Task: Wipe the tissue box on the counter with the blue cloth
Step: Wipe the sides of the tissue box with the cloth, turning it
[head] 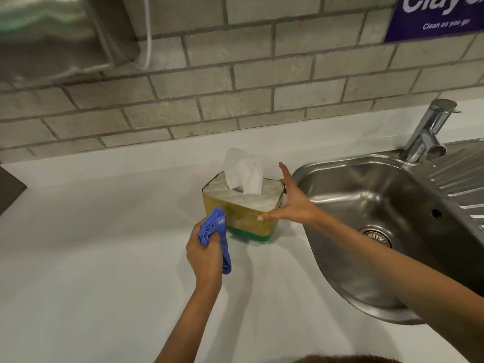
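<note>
A yellow and green tissue box (246, 218) stands on the white counter (104, 258), a white tissue sticking up from its open top. My right hand (290, 203) spans the box's right end, thumb on the near side and fingers at the far corner. My left hand (204, 255) is closed around a bunched blue cloth (217, 231). The cloth's top touches the box's near left corner, and a tail of it hangs down beside my hand.
A steel sink (372, 231) with a drain lies just right of the box, with a chrome tap (429, 132) behind it. A tiled brick-pattern wall runs along the back. A dark object pokes in at the counter's left edge (10, 189).
</note>
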Available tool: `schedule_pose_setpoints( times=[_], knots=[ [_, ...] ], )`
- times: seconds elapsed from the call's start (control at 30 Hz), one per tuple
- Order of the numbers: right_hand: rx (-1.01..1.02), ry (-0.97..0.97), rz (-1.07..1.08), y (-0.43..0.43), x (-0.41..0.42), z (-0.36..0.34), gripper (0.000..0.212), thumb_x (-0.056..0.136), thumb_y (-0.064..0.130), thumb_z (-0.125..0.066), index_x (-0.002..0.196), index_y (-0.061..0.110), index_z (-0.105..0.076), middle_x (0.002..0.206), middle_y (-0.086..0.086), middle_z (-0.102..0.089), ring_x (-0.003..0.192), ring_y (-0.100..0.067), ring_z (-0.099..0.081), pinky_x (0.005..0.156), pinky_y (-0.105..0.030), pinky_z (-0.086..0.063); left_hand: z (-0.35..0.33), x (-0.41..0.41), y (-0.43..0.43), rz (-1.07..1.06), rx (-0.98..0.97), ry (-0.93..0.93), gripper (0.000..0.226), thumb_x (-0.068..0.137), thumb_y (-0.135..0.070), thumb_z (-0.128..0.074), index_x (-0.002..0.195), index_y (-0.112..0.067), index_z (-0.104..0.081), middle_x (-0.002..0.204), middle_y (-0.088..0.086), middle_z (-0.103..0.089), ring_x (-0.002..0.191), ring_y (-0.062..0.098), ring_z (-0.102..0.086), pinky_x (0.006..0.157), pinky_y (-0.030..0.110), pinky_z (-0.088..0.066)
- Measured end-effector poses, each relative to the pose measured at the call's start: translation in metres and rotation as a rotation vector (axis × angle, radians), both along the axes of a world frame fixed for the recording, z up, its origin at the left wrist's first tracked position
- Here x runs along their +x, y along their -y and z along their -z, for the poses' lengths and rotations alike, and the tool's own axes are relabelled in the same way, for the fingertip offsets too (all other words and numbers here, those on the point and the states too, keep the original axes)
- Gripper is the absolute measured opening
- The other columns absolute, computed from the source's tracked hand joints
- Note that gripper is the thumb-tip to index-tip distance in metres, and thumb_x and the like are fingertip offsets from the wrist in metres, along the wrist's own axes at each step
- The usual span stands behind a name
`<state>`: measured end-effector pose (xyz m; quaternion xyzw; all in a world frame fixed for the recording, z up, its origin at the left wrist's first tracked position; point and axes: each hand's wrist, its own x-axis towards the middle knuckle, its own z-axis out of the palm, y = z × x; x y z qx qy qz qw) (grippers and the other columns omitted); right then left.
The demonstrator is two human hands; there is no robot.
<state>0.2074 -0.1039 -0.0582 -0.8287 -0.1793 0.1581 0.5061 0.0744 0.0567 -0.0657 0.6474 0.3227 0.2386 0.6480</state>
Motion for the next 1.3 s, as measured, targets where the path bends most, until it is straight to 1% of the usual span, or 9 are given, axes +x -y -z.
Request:
schedule_pose_setpoints(
  times=[0.1, 0.33, 0.5, 0.6, 0.7, 0.77, 1.07, 1.2, 1.3],
  knots=[
    [0.007, 0.072, 0.027, -0.001, -0.009, 0.005, 0.147, 0.034, 0.058, -0.084, 0.141, 0.038, 0.014, 0.151, -0.011, -0.02, 0.14, -0.027, -0.023, 0.115, -0.046, -0.026, 0.005, -0.005, 0.01, 0.069, -0.055, -0.117, 0.028, 0.084, -0.002, -0.049, 0.089, -0.027, -0.06, 0.087, 0.002, -0.063, 0.074, 0.017, -0.058, 0.068, 0.028, -0.047],
    [-0.036, 0.166, 0.06, 0.0, -0.029, 0.011, 0.146, 0.035, 0.066, -0.078, 0.143, 0.033, 0.015, 0.156, -0.006, -0.006, 0.143, -0.025, -0.012, 0.115, -0.047, -0.023, 0.015, -0.003, 0.029, 0.175, -0.119, -0.23, 0.029, 0.083, 0.001, -0.047, 0.104, -0.015, -0.059, 0.086, 0.006, -0.062, 0.071, 0.019, -0.057, 0.063, 0.028, -0.046],
    [0.1, 0.096, 0.116, 0.01, -0.046, 0.01, 0.115, 0.057, 0.063, -0.071, 0.145, 0.036, 0.0, 0.14, -0.006, -0.041, 0.129, -0.02, -0.041, 0.107, -0.038, -0.038, 0.016, 0.002, 0.015, 0.122, -0.108, -0.204, 0.033, 0.085, 0.0, -0.047, 0.115, -0.011, -0.057, 0.1, 0.01, -0.061, 0.086, 0.025, -0.057, 0.079, 0.034, -0.047],
    [0.178, 0.081, 0.106, 0.017, -0.058, 0.014, 0.085, 0.075, 0.042, -0.068, 0.143, 0.033, -0.018, 0.113, 0.004, -0.055, 0.111, -0.014, -0.055, 0.084, -0.019, -0.05, 0.016, 0.006, -0.001, 0.092, -0.107, -0.194, 0.035, 0.085, 0.001, -0.046, 0.117, -0.009, -0.056, 0.102, 0.011, -0.06, 0.089, 0.025, -0.056, 0.081, 0.035, -0.047],
    [0.197, 0.096, 0.072, 0.023, -0.068, 0.016, 0.072, 0.078, 0.025, -0.069, 0.138, 0.032, -0.03, 0.107, 0.001, -0.059, 0.104, -0.012, -0.062, 0.079, -0.031, -0.055, 0.016, 0.008, -0.02, 0.102, -0.13, -0.196, 0.032, 0.085, 0.003, -0.045, 0.113, -0.008, -0.057, 0.089, 0.008, -0.061, 0.077, 0.022, -0.056, 0.069, 0.031, -0.047],
    [0.192, 0.105, 0.065, 0.027, -0.067, 0.018, 0.071, 0.076, 0.02, -0.073, 0.135, 0.032, -0.035, 0.106, -0.003, -0.061, 0.098, -0.01, -0.065, 0.083, -0.04, -0.054, 0.015, 0.007, -0.031, 0.134, -0.14, -0.195, 0.03, 0.085, 0.003, -0.046, 0.109, -0.01, -0.057, 0.08, 0.002, -0.061, 0.07, 0.017, -0.057, 0.06, 0.026, -0.047],
    [0.003, 0.194, -0.102, 0.027, -0.038, 0.032, 0.091, 0.066, 0.037, -0.078, 0.142, 0.021, -0.03, 0.138, 0.005, -0.045, 0.124, -0.012, -0.048, 0.104, -0.026, -0.038, 0.016, 0.003, -0.04, 0.238, -0.068, -0.192, 0.032, 0.086, 0.004, -0.047, 0.111, -0.015, -0.055, 0.083, -0.005, -0.061, 0.073, 0.009, -0.058, 0.058, 0.019, -0.046],
    [0.117, 0.194, -0.082, 0.02, -0.038, 0.032, 0.084, 0.067, 0.033, -0.076, 0.137, 0.023, -0.033, 0.126, 0.018, -0.051, 0.117, -0.001, -0.052, 0.1, -0.012, -0.04, 0.01, 0.003, -0.041, 0.246, -0.074, -0.189, 0.033, 0.086, 0.004, -0.046, 0.111, -0.015, -0.057, 0.086, 0.001, -0.062, 0.075, 0.013, -0.06, 0.06, 0.022, -0.047],
    [0.245, 0.129, -0.019, 0.017, -0.038, 0.024, 0.079, 0.065, 0.037, -0.075, 0.135, 0.027, -0.04, 0.125, 0.009, -0.058, 0.112, -0.003, -0.058, 0.09, -0.009, -0.046, -0.003, 0.004, -0.044, 0.242, -0.059, -0.166, 0.03, 0.084, 0.003, -0.047, 0.103, -0.016, -0.06, 0.085, 0.004, -0.064, 0.072, 0.015, -0.061, 0.057, 0.022, -0.048]
  ],
)
